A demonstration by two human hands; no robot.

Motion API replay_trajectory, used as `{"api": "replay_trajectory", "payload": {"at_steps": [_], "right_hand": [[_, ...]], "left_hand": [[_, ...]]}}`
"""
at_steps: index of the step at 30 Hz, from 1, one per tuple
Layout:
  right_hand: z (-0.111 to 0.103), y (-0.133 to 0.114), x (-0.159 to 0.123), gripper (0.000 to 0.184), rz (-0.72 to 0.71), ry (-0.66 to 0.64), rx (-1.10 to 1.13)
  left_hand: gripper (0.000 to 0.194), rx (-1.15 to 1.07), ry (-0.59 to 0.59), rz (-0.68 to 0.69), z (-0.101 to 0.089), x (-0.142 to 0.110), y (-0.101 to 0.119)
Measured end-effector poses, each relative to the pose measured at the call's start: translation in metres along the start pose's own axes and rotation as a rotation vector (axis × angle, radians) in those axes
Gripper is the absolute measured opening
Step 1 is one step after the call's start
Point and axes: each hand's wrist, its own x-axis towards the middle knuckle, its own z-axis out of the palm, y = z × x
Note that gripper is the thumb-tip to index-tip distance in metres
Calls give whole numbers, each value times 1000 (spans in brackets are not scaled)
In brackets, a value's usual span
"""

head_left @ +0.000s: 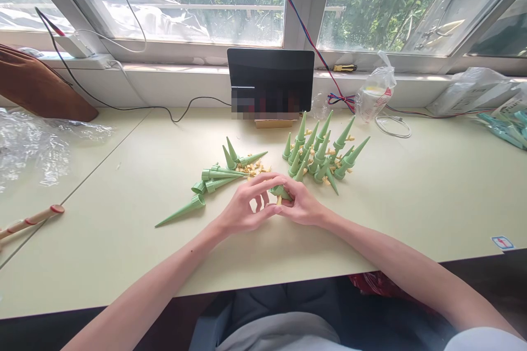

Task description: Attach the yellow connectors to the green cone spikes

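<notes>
Between my two hands, low over the table, is a green plant-watering spike (275, 191) with a ribbed cap. A small yellow valve (279, 200) sticks out of the cap towards me. My right hand (307, 204) is closed around the spike, hiding much of its cone. With thumb and fingers curled, my left hand (241, 207) pinches at the valve and cap. Loose green spikes (224, 174) lie left of my hands, next to a pile of small yellow valves (254, 167). Several spikes with yellow valves fitted (319, 153) are grouped behind my right hand, mostly upright.
A black tablet (270, 79) leans at the back, its cable (156, 107) running left. Bagged cup (374, 96) and coiled white cable (393, 126) sit at back right. Plastic wrap (53, 140) and a wooden stick (33, 220) lie left. Plastic packages (469, 90) are far right.
</notes>
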Motion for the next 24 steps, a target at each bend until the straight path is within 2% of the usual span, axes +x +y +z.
{"api": "replay_trajectory", "payload": {"at_steps": [11,24], "right_hand": [[2,2,1,41,-21,12,24],[5,13,-2,39,7,17,-88]], "left_hand": [[51,3,2,8,0,-1,-1],[50,25,34,11,1,2,3]]}}
